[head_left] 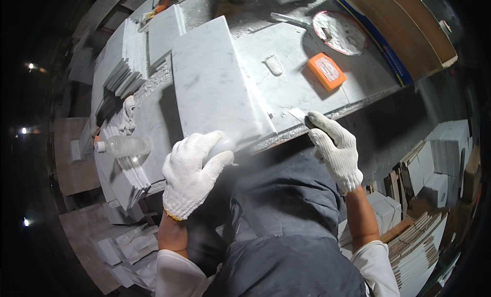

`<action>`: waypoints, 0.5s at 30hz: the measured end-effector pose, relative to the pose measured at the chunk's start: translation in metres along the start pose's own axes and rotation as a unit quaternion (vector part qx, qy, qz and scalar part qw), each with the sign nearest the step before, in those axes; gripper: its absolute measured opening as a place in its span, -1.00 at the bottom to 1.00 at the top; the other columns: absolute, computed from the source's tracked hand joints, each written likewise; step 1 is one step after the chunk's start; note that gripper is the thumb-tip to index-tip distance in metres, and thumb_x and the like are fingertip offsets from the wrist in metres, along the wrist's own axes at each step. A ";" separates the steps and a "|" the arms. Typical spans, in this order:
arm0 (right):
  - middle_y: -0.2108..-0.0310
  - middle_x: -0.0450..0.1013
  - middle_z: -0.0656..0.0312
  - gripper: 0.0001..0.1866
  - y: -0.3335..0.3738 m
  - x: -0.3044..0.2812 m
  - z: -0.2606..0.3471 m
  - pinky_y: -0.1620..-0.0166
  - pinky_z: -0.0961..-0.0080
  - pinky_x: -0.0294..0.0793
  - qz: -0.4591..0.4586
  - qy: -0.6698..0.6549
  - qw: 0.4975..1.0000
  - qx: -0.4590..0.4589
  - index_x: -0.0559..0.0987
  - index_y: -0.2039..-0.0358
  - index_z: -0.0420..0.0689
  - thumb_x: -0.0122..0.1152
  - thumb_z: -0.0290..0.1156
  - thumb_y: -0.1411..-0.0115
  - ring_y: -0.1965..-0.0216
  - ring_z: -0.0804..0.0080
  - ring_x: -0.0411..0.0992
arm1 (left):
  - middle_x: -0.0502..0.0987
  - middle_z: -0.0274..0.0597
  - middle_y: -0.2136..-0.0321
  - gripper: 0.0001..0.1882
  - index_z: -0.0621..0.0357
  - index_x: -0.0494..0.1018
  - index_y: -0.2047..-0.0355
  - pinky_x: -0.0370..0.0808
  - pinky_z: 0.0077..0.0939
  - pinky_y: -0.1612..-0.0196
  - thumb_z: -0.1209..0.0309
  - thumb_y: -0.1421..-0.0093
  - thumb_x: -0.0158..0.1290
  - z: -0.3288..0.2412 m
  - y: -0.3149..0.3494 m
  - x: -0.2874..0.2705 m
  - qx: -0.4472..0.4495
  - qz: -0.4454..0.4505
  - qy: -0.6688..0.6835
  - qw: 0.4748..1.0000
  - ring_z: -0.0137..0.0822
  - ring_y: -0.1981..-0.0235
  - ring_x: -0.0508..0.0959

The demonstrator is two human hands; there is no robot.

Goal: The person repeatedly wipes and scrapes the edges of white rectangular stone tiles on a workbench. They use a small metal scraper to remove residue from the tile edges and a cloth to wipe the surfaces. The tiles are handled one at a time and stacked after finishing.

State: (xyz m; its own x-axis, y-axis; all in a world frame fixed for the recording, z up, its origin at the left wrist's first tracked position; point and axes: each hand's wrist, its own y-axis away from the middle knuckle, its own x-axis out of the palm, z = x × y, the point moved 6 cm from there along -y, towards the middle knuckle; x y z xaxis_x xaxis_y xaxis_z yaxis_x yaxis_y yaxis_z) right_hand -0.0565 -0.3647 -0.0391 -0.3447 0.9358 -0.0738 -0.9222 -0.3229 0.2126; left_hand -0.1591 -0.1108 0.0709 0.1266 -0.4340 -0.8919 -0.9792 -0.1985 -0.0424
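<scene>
Reading the clock from the middle of the view, with 12 o'clock away from the person, a large, rectangular grey-veined white marble slab (pixel 209 82) lies at 11 o'clock on the stone-topped surface (pixel 289 44), its near end by the left hand (pixel 189 174).

That white-gloved hand, at 8 o'clock, is curled around a smooth, pale, rounded object (pixel 224 145), its kind unclear. The right hand (pixel 336 151), gloved too, at 3 o'clock, pinches a small scraper with a pale flat blade (pixel 298 114), which points to 10 o'clock, apart from the slab.

Good blade work here calls for a low, flat angle and light, even strokes, since a digging corner could chip or scratch the marble. Steadying the slab's near end helps, with fingers clear of the blade's path.

The red-rimmed round dish of white paste (pixel 340 32) and the orange box (pixel 326 72), both between 1 and 2 o'clock, sit well away from the left hand.
</scene>
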 end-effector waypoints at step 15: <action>0.38 0.40 0.36 -0.45 0.011 -0.004 -0.015 0.52 0.74 0.32 -0.052 -0.075 0.995 0.028 0.39 -0.34 -0.32 0.14 -0.30 -0.44 0.54 0.71 0.33 | 0.53 -0.19 0.01 -0.48 0.38 0.35 -0.25 0.48 -0.49 -0.08 0.40 -0.37 0.18 0.202 0.039 0.003 -0.178 -0.345 0.398 0.831 -0.45 0.05 0.50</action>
State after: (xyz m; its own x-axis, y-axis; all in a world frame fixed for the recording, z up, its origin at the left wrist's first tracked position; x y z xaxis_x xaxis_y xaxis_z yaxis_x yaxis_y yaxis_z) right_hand -0.0683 -0.3744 -0.0509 -0.2147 0.9756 0.0467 -0.9386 -0.2193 0.2663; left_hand -0.2288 0.0578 -0.0240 0.8422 -0.5249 -0.1237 -0.5389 -0.8276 -0.1571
